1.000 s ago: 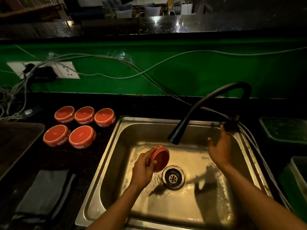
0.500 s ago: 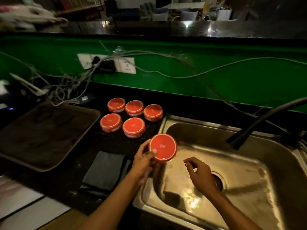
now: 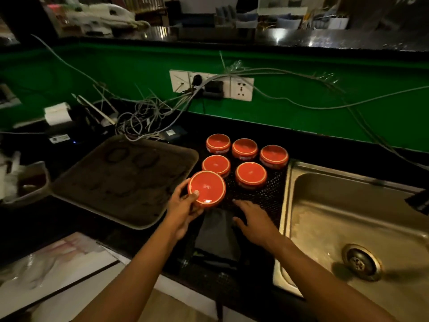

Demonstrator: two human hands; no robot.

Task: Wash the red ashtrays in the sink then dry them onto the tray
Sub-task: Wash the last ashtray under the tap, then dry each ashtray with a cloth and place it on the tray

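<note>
Risking slip: wet ashtray (image 3: 206, 188) held by left hand (image 3: 183, 211), fingers grasping rim only, just above dark cloth (image 3: 217, 235) on surface, between tray (image 3: 125, 180) and five ashtrays (image 3: 243, 159). Right hand (image 3: 255, 223) released, reaching over cloth; fumbled grab could knock ashtray. Versus half-second earlier: ashtray carried left from sink (image 3: 348, 217) edge, right hand out of basin.

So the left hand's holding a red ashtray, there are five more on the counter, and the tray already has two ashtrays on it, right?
Not quite. In the head view the tray holds no ashtrays, only dark ring marks. The left hand does hold a red ashtray, and five more sit on the counter.
</note>
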